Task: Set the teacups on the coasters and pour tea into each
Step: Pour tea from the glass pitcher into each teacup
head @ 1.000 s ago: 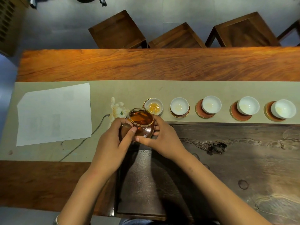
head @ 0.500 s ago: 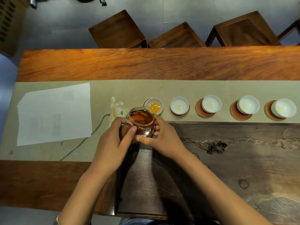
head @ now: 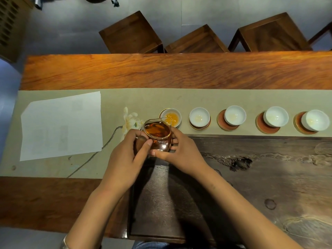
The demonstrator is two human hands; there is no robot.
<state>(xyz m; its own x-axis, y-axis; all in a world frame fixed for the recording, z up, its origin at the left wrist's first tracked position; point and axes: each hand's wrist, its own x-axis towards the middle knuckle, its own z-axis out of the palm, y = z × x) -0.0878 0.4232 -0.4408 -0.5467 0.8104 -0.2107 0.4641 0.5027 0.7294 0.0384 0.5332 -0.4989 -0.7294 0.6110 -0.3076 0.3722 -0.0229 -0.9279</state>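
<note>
A glass pitcher (head: 158, 135) of amber tea is tilted with its spout over the leftmost white teacup (head: 170, 116), which holds some orange tea. My left hand (head: 129, 155) grips the pitcher's left side and my right hand (head: 179, 151) holds its right side and base. Several more white teacups stand in a row to the right on round brown coasters: one (head: 199, 117), another (head: 235, 115), a third (head: 276, 116), and the last (head: 315, 120) near the frame's edge. Those cups show only faint traces at the bottom.
A dark wooden tea tray (head: 251, 177) lies below the cups. The cups rest on a beige runner (head: 143, 99) with a painted flower (head: 131, 119). White paper sheets (head: 61, 124) lie at the left. Wooden stools (head: 131, 33) stand beyond the table's far edge.
The orange tea in the leftmost cup has risen a little. Both hands and the pitcher have stayed almost in place.
</note>
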